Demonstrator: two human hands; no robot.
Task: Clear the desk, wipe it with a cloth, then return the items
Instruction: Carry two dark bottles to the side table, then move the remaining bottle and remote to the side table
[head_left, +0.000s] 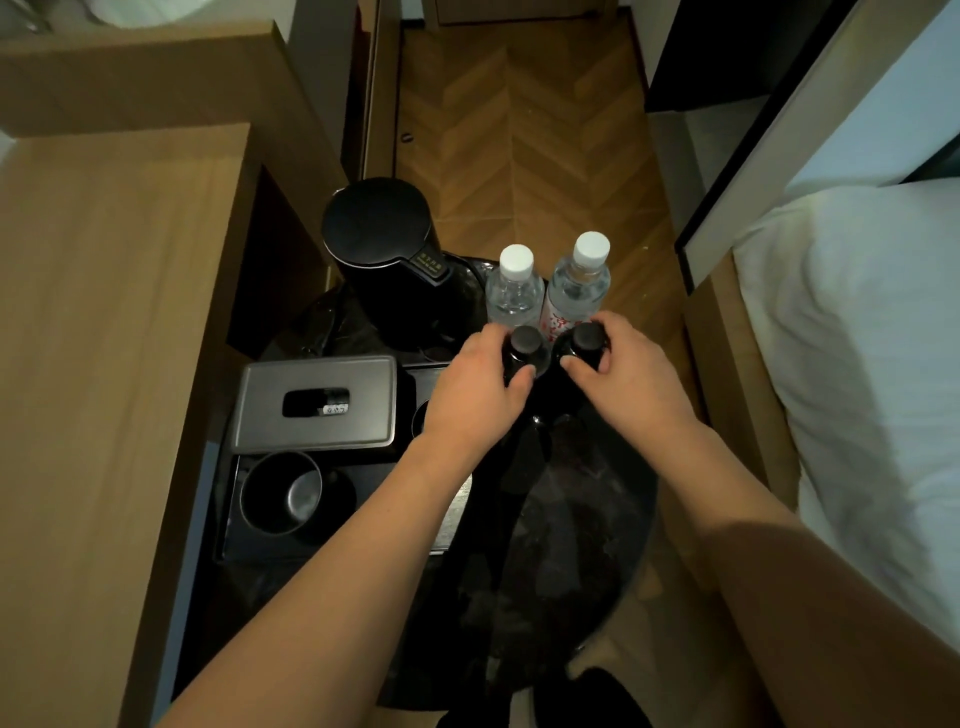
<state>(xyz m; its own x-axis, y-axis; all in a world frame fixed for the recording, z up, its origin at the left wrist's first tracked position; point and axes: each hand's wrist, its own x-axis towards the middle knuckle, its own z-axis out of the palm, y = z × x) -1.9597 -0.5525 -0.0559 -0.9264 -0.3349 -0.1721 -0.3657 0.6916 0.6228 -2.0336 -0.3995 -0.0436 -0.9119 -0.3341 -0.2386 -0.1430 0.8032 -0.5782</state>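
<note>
L hand (475, 387) & R hand (621, 371) each grasp a dark-capped bottle (524, 345) on round dark tabletop (571, 545), just in front of 2 white-capped water bottles (579, 283). Tray (244, 540) holds cup (280, 491), tissue box (314, 402).

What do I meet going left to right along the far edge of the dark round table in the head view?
Black electric kettle → clear water bottle with white cap → second, slightly taller clear water bottle with white cap and red print.

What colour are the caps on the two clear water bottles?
White caps, clearest in the head view.
</note>
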